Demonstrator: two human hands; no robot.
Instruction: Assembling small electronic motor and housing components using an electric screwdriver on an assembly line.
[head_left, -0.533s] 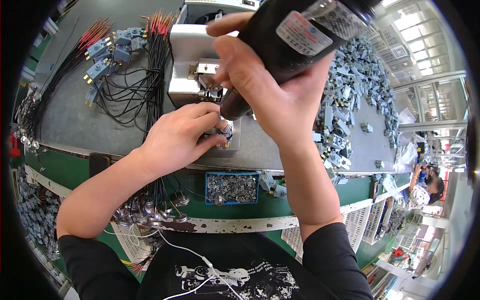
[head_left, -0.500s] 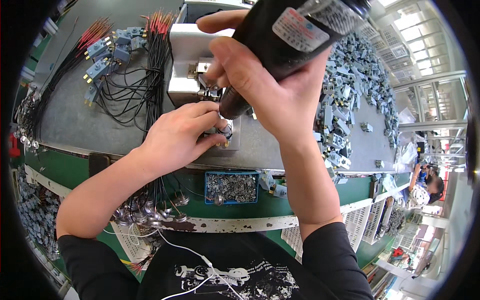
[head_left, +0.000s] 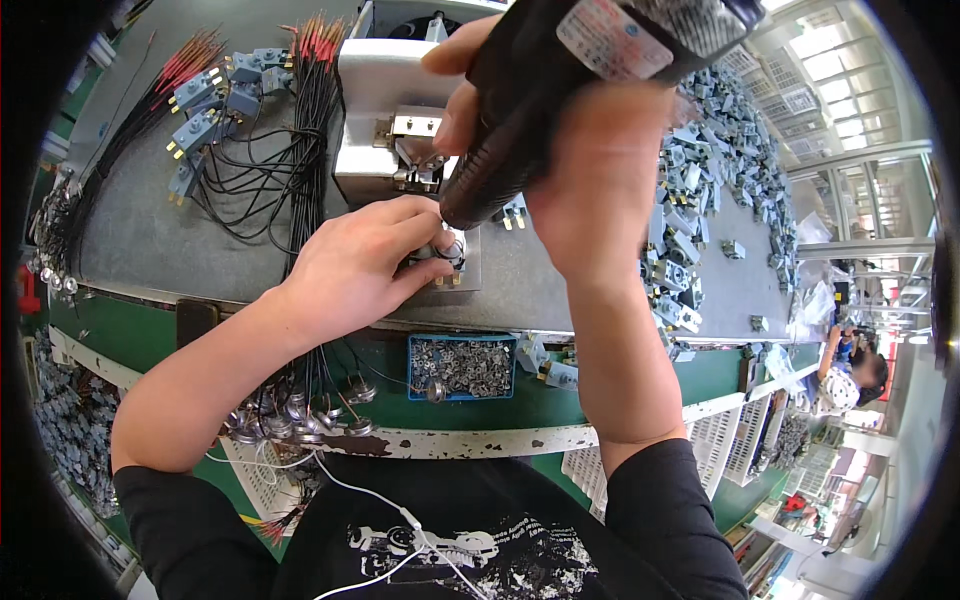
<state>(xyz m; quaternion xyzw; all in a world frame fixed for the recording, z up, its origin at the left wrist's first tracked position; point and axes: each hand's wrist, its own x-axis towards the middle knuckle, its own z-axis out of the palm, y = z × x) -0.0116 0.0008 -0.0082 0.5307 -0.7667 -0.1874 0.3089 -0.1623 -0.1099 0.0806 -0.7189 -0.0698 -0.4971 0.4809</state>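
My right hand [head_left: 605,185] is closed round a black electric screwdriver [head_left: 520,125] with a label on its body; motion smears part of the hand. The tool slants down to the left, its lower end beside my left fingertips. My left hand [head_left: 365,255] is closed in a pinch on a small grey switch housing [head_left: 452,254] with brass terminals, mostly covered by the fingers. That housing sits on a flat metal plate [head_left: 472,284]. Whether the driver's bit touches a screw is hidden. Just beyond stands a metal fixture [head_left: 385,95] with a small bracket mechanism.
Left of the fixture lie bundled black wires [head_left: 310,150] with red ends and wired grey housings [head_left: 200,135]. A heap of housings [head_left: 715,160] covers the right side. A blue tray [head_left: 462,368] of small metal parts is at the near edge. A person [head_left: 850,380] is far right.
The screwdriver has shifted slightly to the right, and my right thumb no longer shows across its grip. My left hand stays at the housing, nearly unmoved.
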